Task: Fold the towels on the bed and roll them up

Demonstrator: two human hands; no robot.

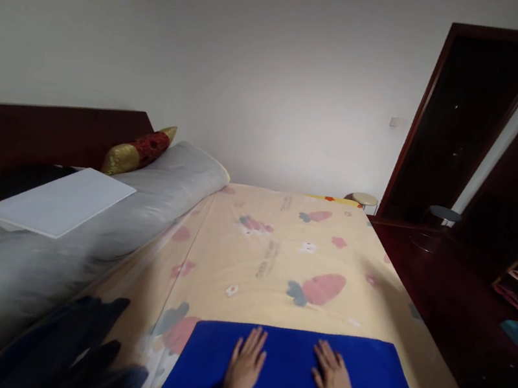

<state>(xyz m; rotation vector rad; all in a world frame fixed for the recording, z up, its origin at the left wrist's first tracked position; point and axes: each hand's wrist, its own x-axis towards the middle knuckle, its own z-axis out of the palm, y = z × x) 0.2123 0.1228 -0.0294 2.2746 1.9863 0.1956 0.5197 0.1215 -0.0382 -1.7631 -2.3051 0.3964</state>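
Observation:
A bright blue cloth (371, 382) lies spread flat on the near end of a bed with a cream sheet (279, 250) printed with carrots and flowers. Both my hands rest palm down on the blue cloth, side by side. My left hand (245, 366) lies flat with its fingers stretched out and slightly spread. My right hand (332, 377) lies flat the same way, a little to the right. Neither hand holds anything.
Dark clothing (77, 349) lies heaped at the bed's near left. A grey rolled quilt (161, 191) runs along the left, with a white board (61, 199) and a red-gold cushion (141, 149) on it. Dark wooden furniture (460, 291) and a doorway (467, 122) stand right.

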